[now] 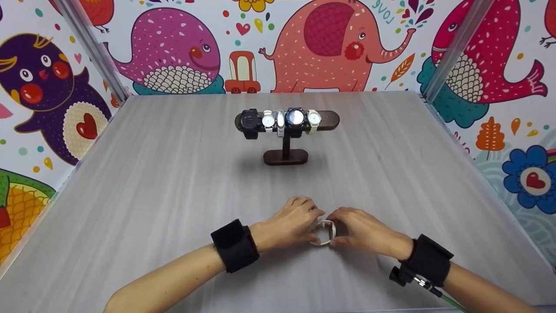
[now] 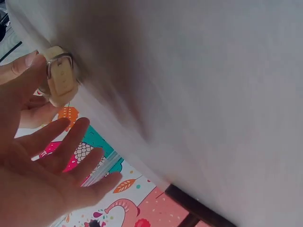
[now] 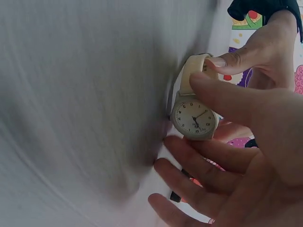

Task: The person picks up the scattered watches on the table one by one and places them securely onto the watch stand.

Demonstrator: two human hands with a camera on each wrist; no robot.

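Observation:
A cream wristwatch [image 1: 333, 230] stands on its side near the front of the table, its strap forming a loop. My left hand [image 1: 289, 226] holds it from the left, with the thumb at the strap. From the right, my right hand [image 1: 369, 230] grips it between thumb and fingers. The right wrist view shows the round pale dial [image 3: 195, 118] with dark numerals, and my right thumb pressing the strap above it. In the left wrist view the silver buckle [image 2: 49, 68] sits by my left thumb; the other left fingers are spread apart.
Farther back stands a dark wooden watch stand [image 1: 285, 157]. Several watches, including a black one [image 1: 249, 120] and a cream one [image 1: 314, 118], hang on its bar. Walls with cartoon animals enclose the grey wood-grain table [image 1: 173, 182] at the back and sides.

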